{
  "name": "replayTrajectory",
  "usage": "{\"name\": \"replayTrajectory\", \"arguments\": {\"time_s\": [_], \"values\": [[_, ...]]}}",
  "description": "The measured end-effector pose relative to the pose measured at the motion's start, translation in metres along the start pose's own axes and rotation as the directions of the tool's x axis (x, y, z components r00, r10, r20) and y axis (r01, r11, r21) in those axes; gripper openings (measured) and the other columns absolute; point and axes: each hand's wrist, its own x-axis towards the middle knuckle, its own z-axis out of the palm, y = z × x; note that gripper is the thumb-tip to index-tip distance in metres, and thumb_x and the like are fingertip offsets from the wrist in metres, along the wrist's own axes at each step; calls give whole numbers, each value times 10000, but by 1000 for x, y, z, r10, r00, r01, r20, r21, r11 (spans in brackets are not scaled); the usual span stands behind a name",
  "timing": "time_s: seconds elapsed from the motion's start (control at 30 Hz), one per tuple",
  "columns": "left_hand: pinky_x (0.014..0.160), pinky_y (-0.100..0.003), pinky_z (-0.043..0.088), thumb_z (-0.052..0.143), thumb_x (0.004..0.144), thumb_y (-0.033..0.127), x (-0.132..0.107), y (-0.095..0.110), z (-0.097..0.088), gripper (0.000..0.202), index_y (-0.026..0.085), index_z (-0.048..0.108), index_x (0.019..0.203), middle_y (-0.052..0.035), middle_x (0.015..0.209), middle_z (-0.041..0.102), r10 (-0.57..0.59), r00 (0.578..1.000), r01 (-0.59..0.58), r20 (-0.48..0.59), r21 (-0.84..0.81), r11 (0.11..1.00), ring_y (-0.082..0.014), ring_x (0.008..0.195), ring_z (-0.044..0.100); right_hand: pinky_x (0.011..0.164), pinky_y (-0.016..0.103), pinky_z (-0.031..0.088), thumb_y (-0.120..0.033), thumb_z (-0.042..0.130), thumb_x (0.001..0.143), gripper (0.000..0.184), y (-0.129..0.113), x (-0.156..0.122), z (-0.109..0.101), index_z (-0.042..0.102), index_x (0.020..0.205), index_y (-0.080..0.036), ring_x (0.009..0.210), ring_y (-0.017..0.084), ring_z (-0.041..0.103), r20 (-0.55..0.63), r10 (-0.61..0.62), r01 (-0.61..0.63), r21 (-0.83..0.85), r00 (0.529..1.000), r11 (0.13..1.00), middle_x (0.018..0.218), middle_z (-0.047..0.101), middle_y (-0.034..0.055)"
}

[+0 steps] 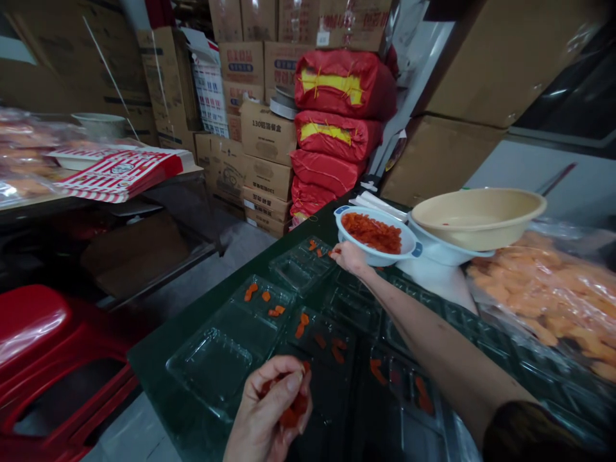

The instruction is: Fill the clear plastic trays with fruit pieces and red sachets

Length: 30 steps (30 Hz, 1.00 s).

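Head view — right hand (350, 258) reaching forward

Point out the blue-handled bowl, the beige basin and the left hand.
Blue-handled bowl (408, 239), head view: bare inner wall, right side.
Beige basin (474, 236), head view: front outer wall.
Left hand (264, 409), head view: near the thumb's base.

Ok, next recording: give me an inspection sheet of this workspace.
Surface: dark green table, largely covered by clear trays.
Job's things: orange pieces in several trays; more piled in a blue-handled bowl.
Clutter: beige basin resting on a pale bowl; plastic bag of pale orange rounds at right.
Hands: left hand closed around orange pieces; right hand by the bowl, fingertips at a far tray, orange showing there, grip unclear.
Cables: nothing seen.
Surroundings: stacked cartons, red sacks, red stool.
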Motion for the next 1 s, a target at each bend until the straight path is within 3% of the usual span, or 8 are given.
{"name": "replayTrajectory", "arguments": {"time_s": [0.17,0.3,0.43,0.67,0.73,0.8,0.9,1.0], "values": [[411,-156,252,761,589,249,-2,6,-2,191,153,678,732,-16,611,567,-53,997,51,-57,-46,998,-60,481,481,551,217,360,-210,516,782,187,0,-4,-3,684,720,-155,633,137,557,0,11,-11,105,1000,994,692,639,42],[405,-159,268,758,578,218,-1,8,-9,183,155,681,732,-28,606,587,-51,998,48,-49,-60,997,-83,498,512,520,217,353,-178,436,807,247,20,-22,-12,648,691,-128,548,121,516,-46,58,-50,152,997,987,579,585,23],[395,-167,277,757,586,229,-1,2,-11,173,152,658,705,-13,565,575,-31,999,33,42,-36,999,-63,421,457,648,247,399,-182,536,769,119,42,-34,-18,645,790,-137,713,165,564,-102,108,-94,129,989,987,763,642,58],[424,-166,330,795,557,239,-6,-1,-15,232,153,651,718,-23,585,603,-56,998,56,-9,-19,998,-77,472,502,742,303,402,-271,657,711,111,42,-25,-16,667,771,-178,940,258,554,-106,197,-167,239,975,956,838,648,65],[427,-159,333,797,556,235,-6,1,-17,238,158,653,728,-28,604,616,-50,998,50,-26,-18,999,-77,484,511,669,265,406,-217,643,710,76,40,-27,-19,628,659,-162,865,230,571,-63,239,-205,331,969,921,730,623,47],[429,-156,338,799,551,231,-6,2,-17,242,161,653,730,-28,622,623,-55,998,54,-42,-25,998,-75,491,518,543,226,384,-147,572,739,170,38,-31,-23,556,570,-150,677,163,567,18,292,-270,436,956,859,587,558,22],[440,-158,353,813,517,226,-8,2,-12,270,165,655,727,-30,655,633,-80,995,76,-64,-61,995,-85,520,541,403,185,299,-60,480,760,193,37,-39,-26,502,587,-142,446,74,443,153,359,-379,576,920,724,490,472,-25],[454,-154,359,816,503,222,-11,2,-5,265,167,653,705,-29,622,620,-106,992,100,-70,-84,991,-90,541,549,349,154,233,-45,506,766,167,36,-45,-22,495,622,-128,381,35,353,211,408,-437,665,888,606,474,432,-60]]}}
